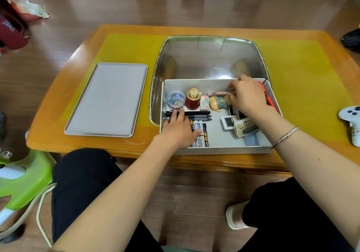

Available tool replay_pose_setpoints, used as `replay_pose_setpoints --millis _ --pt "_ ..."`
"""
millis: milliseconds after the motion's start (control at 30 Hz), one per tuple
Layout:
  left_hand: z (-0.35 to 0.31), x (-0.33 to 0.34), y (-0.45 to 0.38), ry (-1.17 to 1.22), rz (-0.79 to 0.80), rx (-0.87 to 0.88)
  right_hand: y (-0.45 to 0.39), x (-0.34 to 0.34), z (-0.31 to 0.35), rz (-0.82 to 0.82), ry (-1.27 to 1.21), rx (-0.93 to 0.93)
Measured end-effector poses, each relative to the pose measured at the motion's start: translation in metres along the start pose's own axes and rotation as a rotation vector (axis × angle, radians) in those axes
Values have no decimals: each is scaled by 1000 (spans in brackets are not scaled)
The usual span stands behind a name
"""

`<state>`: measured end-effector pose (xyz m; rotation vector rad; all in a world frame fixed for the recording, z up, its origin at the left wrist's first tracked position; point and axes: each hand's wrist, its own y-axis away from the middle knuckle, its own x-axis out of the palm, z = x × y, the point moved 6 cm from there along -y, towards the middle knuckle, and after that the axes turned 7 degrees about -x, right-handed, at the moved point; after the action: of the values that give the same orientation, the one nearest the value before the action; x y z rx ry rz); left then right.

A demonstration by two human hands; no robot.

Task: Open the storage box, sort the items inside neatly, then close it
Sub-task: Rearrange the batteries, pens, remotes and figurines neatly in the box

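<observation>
Your left hand point(179, 129) lies flat in the front left part of the open storage box point(214, 150), fingers straight and relaxed, fingertips resting on the dark pens point(196, 115) that run side to side, palm partly covering the row of batteries point(200, 135) laid just in front of them. Your right hand point(247, 96) reaches toward the back right of the box and pinches a thin pen with a red tip point(218, 92) between curled fingers, holding it above the small bear figurine point(219, 102). You wear a thin bracelet point(284, 137) on that wrist. Along the back wall, from the left, stand a clear round tub of clips point(176, 100), a dark red jar with a gold lid point(192, 100) and a pale eraser point(204, 102), each just beside the next. Under your right wrist sit a small white device with a screen point(228, 122) and a cream gadget point(246, 128); red pens point(269, 99) lie in the narrow right compartment. The box sits at the near edge of the wooden table point(87, 142), touching a clear tub point(210, 57) behind it. The grey lid point(109, 100) lies flat well to the left, and a white game controller point(352, 123) rests at the far right.
</observation>
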<state>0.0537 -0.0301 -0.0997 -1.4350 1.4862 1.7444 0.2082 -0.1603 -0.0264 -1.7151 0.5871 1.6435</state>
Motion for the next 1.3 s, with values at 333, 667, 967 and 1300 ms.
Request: replay_pose_setpoints --millis 333,667,967,1300 --pt "-2 -12 6 -77 -129 -39 -8 15 3 131 54 12" --pt "-4 -10 7 -29 -62 -29 4 -3 1 -80 -145 -6" --pt "-1 -5 6 37 23 5 27 -10 25 -178 -320 -120" --pt "0 -2 8 108 34 14 33 10 67 -40 -320 -300"
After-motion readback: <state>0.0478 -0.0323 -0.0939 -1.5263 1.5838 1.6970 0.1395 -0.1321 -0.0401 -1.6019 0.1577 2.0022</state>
